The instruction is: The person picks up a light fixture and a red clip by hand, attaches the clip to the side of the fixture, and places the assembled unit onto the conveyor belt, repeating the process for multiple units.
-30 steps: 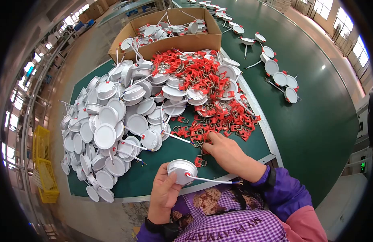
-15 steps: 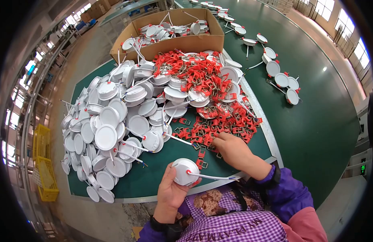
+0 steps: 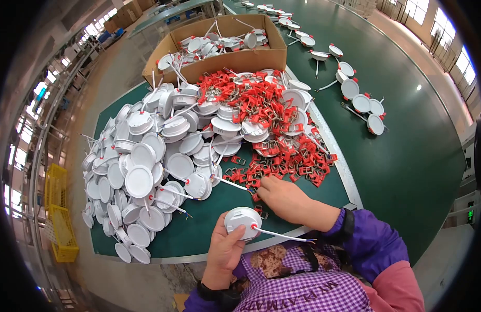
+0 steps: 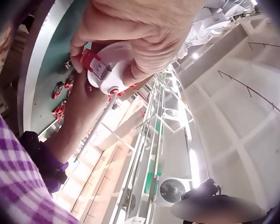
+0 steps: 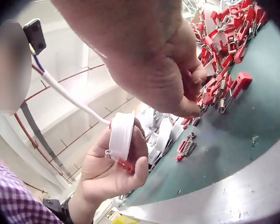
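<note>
On the green-topped table (image 3: 212, 216), a heap of round white lamps (image 3: 139, 181) lies left of a pile of red-and-metal clips (image 3: 282, 158); behind both, a brown cardboard box (image 3: 240, 61) holds more lamps. Right of the table, further lamps line a long green surface (image 3: 401, 88).

Windows (image 3: 443, 27) stand right of the green counter (image 3: 199, 229); grey floor (image 3: 102, 281) lies left of it, a tube light (image 4: 194, 168) above.

Round white lamp (image 3: 240, 220) (red clip (image 5: 126, 164) on its side), cable (image 3: 284, 235) jutting right, in left hand (image 3: 223, 252), red clips (image 3: 261, 106) heaped beyond.
</note>
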